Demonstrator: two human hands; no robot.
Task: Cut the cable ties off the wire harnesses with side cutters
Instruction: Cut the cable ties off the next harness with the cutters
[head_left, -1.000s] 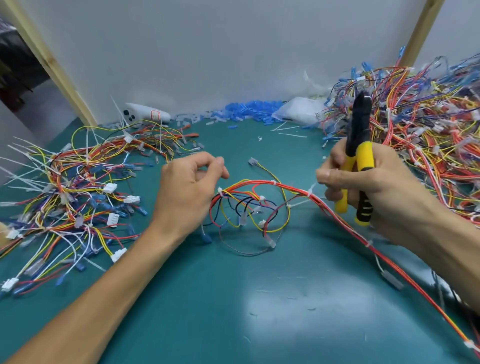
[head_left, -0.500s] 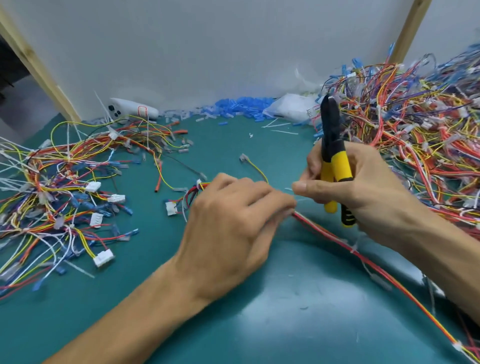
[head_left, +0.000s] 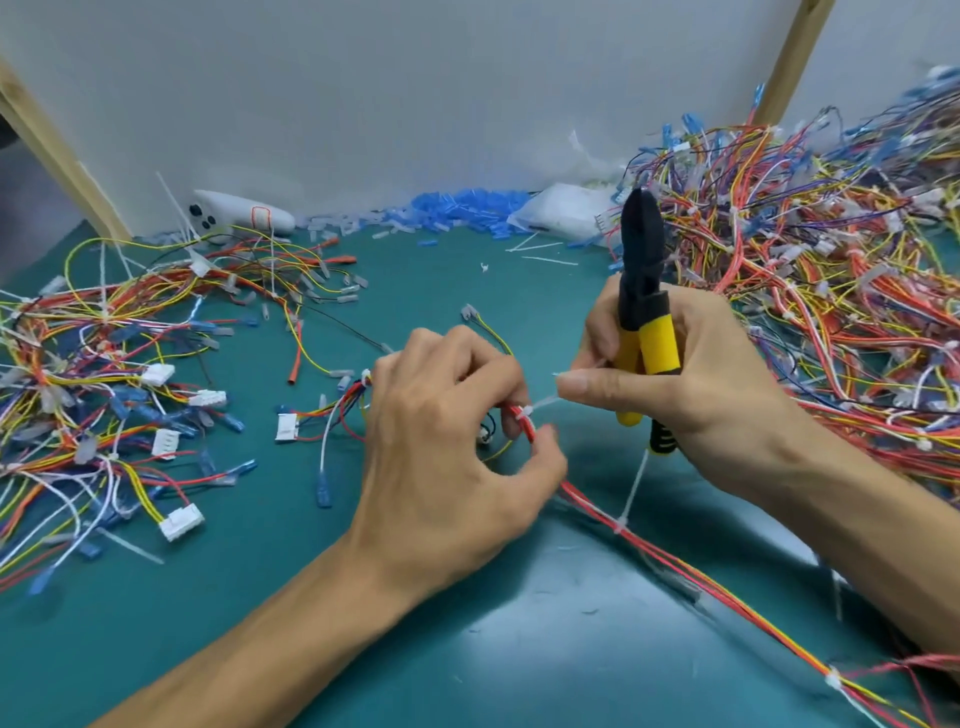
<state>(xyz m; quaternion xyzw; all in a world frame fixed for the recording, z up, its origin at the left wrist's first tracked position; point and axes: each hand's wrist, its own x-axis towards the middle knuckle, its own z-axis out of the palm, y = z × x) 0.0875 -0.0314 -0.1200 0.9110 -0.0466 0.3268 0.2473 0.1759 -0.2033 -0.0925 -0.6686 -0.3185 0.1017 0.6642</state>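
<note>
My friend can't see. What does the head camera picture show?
Two hands work over a green table: the left hand grips a red wire bundle, while the right hand holds yellow-handled cutters upright and pinches the tail of a white cable tie on that bundle. A tangled wire pile lies on the left, a bigger pile on the right.

The side cutters (head_left: 644, 291), with yellow handles and a black head pointing up, stand upright in the right hand (head_left: 717, 384). The left hand (head_left: 441, 457) pinches a red and yellow wire harness (head_left: 675, 561) that trails over the desk (head_left: 415, 597) to the lower right. A white cable tie (head_left: 535, 410) circles it between both hands.
</note>
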